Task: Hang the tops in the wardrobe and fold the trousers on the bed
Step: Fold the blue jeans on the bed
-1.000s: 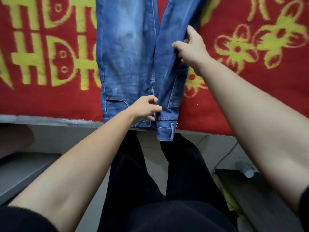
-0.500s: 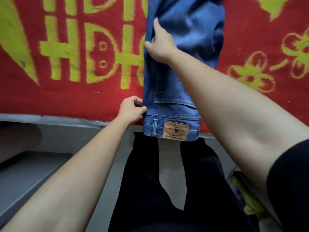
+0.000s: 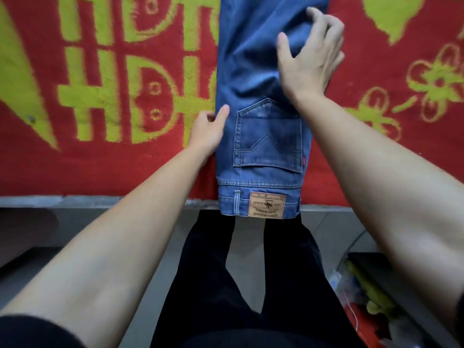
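Red-yellow bed cover (image 3: pixel 75 159) under folded jeans (image 3: pixel 256 71); grey floor (image 3: pixel 331 229).

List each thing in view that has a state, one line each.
jeans: folded lengthwise, flat on the blanket, back pocket up, waistband just past the blanket's near edge.
blanket: spread flat under the jeans.
left hand: thumb on the jeans' left edge; whether it pinches cannot be told.
right hand: fingers spread, resting on the jeans.
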The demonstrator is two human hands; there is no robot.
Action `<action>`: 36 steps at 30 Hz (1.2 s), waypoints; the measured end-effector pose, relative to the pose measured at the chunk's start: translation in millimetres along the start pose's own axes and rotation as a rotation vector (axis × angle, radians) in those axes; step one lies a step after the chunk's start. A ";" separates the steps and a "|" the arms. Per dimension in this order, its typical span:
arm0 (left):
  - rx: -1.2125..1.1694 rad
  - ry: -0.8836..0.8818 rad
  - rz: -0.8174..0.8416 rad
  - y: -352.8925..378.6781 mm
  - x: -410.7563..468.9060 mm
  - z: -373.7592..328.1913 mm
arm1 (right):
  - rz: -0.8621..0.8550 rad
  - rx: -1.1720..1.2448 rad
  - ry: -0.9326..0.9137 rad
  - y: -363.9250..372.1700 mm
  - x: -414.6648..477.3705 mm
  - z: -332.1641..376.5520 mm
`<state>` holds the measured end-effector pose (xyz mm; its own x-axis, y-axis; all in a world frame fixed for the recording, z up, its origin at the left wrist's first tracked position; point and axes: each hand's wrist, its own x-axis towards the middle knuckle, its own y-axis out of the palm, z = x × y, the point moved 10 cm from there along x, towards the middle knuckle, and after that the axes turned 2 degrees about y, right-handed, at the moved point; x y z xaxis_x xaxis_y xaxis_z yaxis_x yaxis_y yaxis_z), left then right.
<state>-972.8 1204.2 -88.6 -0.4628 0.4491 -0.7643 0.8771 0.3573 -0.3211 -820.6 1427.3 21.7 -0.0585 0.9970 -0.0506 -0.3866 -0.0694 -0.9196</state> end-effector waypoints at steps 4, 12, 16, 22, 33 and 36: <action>0.232 0.059 -0.097 12.3 26.2 -34.3 | 0.187 0.115 0.409 21.0 4.0 -77.2; 0.466 0.145 -0.223 19.8 -0.7 -21.0 | 0.461 0.416 0.593 58.2 -57.5 -136.1; 0.491 0.087 -0.198 25.5 -32.4 7.4 | 0.550 0.392 0.605 56.2 -90.8 -156.0; 0.478 0.048 -0.216 21.7 -31.2 2.0 | 0.592 0.321 0.563 51.4 -74.4 -155.2; 0.560 0.433 -0.248 37.6 84.2 -180.2 | 0.152 0.227 0.227 19.3 102.9 -55.5; 0.583 0.504 -0.152 50.6 115.3 -210.1 | 0.099 0.121 0.030 20.4 144.9 -19.5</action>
<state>-1008.8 1446.2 -75.4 -0.4639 0.7967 -0.3873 0.6608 0.0200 -0.7503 -819.0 1571.0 -12.0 -0.0752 0.9855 -0.1522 -0.4881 -0.1695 -0.8561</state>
